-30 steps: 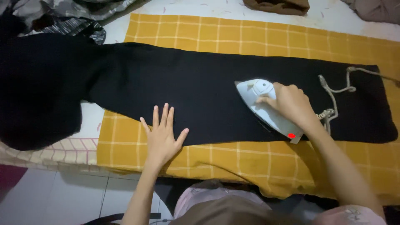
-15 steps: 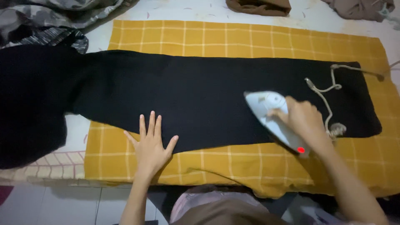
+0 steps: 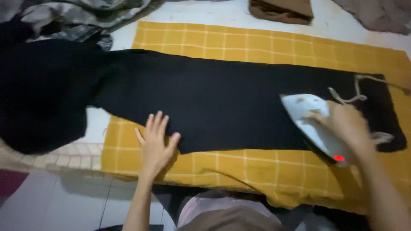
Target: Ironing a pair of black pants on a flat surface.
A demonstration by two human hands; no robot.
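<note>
So the white electric iron (image 3: 314, 124) has slid further right along the long black garment (image 3: 222, 102) since a second ago, nose pointing up-left, long axis diagonal. Right hand (image 3: 346, 124) grips its handle; left hand (image 3: 155, 143) lies flat, fingers spread, on the garment's near edge over the mustard checked cloth (image 3: 239, 42).

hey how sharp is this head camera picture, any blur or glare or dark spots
Head view: dim, warm indoor light; the right hand and white iron are smeared by motion blur; the left hand is slightly soft; the black garment shows almost no detail; the iron's red light glows; no glare.
</note>
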